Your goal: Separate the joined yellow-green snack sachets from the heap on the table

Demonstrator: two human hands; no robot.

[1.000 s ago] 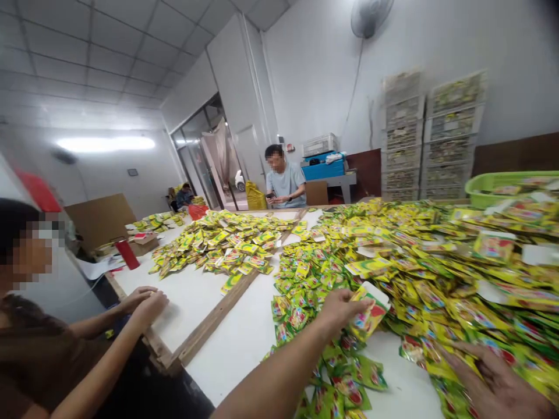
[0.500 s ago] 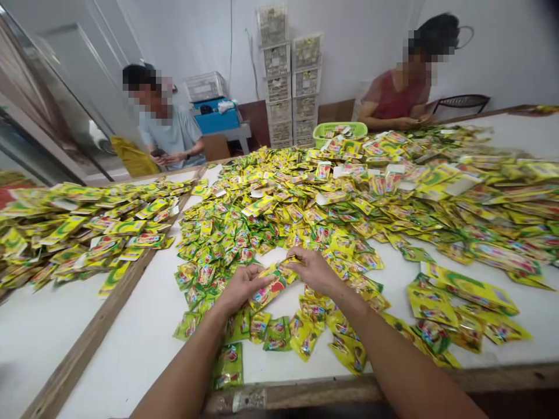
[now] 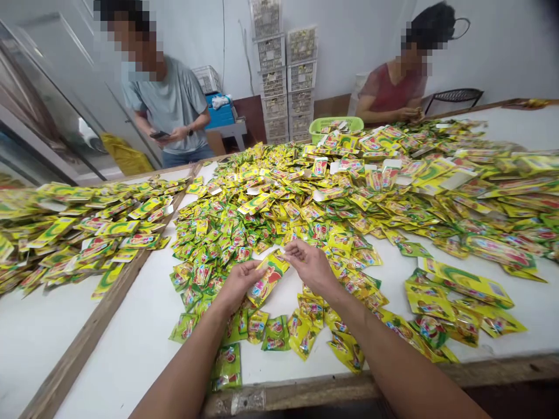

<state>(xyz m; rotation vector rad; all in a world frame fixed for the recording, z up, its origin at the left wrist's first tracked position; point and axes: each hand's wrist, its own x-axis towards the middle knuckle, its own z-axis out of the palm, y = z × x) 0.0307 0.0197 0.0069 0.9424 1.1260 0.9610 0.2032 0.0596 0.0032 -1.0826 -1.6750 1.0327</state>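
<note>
two bare forearms reach in from the bottom of the view, and between the hands a yellow-and-green foil sachet (image 3: pixel 268 278) stands tilted, its top leaning right. the left hand (image 3: pixel 238 285) has a narrow grip, its fingers curled against the sachet's left side. the right hand (image 3: pixel 310 266) is just right of the sachet, its fingertips (image 3: pixel 289 249) at the top corner; they seem to touch it, though the angle makes that hard to be sure of. below the sachet, loose sachets (image 3: pixel 275 334) lie scattered on the white bench (image 3: pixel 131 355). beyond the sachet spreads a dense heap (image 3: pixel 349 198), with a green plastic basket (image 3: pixel 336 125) further back. farther off to the sachet's right sits a person in a red top (image 3: pixel 393 87); to its left, a person in a grey t-shirt (image 3: pixel 168 99) holds a phone (image 3: pixel 159 135).
</note>
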